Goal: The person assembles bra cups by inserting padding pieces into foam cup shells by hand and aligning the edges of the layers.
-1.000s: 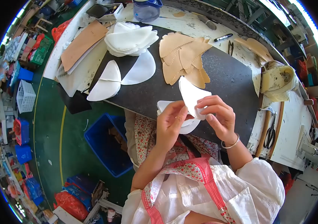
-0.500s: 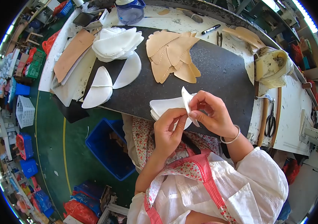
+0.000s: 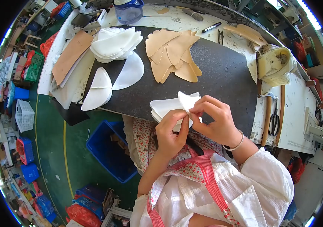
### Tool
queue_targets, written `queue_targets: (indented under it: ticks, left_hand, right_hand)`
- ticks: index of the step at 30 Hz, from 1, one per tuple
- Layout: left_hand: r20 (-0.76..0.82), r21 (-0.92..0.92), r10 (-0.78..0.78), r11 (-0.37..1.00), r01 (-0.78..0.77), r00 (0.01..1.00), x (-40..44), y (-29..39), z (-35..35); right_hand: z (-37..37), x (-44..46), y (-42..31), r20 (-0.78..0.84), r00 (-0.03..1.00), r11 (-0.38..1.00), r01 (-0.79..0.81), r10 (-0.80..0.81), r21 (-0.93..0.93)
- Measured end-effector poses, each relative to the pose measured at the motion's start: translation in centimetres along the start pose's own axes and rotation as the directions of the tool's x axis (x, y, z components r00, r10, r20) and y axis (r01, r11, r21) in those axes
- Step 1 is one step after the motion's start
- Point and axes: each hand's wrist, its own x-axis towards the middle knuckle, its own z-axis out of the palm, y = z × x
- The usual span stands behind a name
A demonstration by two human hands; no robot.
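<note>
A curved white piece (image 3: 186, 101), thin like fabric or foam sheet, is pinched between the fingertips of both hands. My left hand (image 3: 171, 132) grips its lower edge with thumb and forefinger. From the other side, my right hand (image 3: 215, 118) pinches it, a bangle at the wrist. Just behind lie more white pieces (image 3: 163, 107) at the front edge of the black mat (image 3: 222, 72), partly hidden by my fingers. Farther left are a large pile of white pieces (image 3: 114, 44), a single white piece (image 3: 130, 72) and a small white stack (image 3: 98, 90).
Tan zigzag-edged pieces (image 3: 174, 55) lie on the mat's far side. To the right are a yellowed container (image 3: 273, 68) and black-handled scissors (image 3: 274, 123). A marker (image 3: 211, 27) and a blue-lidded jug (image 3: 128, 13) stand at the back. A blue bin (image 3: 110, 151) sits below left.
The white piece in my fingers has turned so more of its flat face shows. My right hand has shifted slightly left and down.
</note>
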Motion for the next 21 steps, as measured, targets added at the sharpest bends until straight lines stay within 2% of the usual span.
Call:
queue_targets:
  ticks: [1,2,5,7,8,14,17,20,21]
  left_hand:
    - [-0.011,0.001,0.016,1.0,-0.016,1.0,0.0,-0.1,0.1]
    - [-0.021,-0.074,-0.034,0.997,0.033,0.999,0.0,0.1,0.2]
    - [-0.028,-0.304,-0.184,0.938,0.167,0.983,-0.1,0.5,0.5]
    - [-0.017,-0.461,-0.279,0.854,0.24,0.96,-0.2,0.1,0.7]
    - [-0.015,-0.503,-0.278,0.832,0.234,0.96,-0.2,0.1,0.9]
    - [0.053,-0.646,-0.319,0.712,0.276,0.946,-0.2,-0.7,1.0]
    - [0.073,-0.69,-0.34,0.662,0.294,0.938,0.1,-0.2,1.0]
    - [0.052,-0.62,-0.375,0.714,0.324,0.926,0.3,0.1,0.7]
    - [0.042,-0.564,-0.389,0.751,0.343,0.92,0.6,0.0,0.5]
  right_hand:
    - [-0.1,-0.1,0.0,-0.005,1.0,1.0,-0.001,0.001,-0.008]
    - [-0.2,-0.2,0.0,-0.011,1.0,1.0,-0.003,0.002,-0.016]
    - [0.2,-0.7,0.9,-0.051,0.977,0.931,-0.182,0.208,0.317]
    - [0.2,-0.8,1.0,-0.069,0.95,0.846,-0.237,0.305,0.478]
    - [0.2,-0.9,1.0,-0.071,0.933,0.791,-0.258,0.354,0.554]
    - [0.3,-1.2,1.6,-0.011,0.94,0.784,-0.278,0.341,0.554]
    - [0.4,-1.3,1.9,-0.023,0.955,0.838,-0.248,0.296,0.485]
    - [0.3,-1.0,1.9,-0.03,0.999,0.984,-0.018,0.024,0.177]
    - [0.3,-1.0,1.7,-0.023,1.0,0.984,-0.004,0.008,0.175]
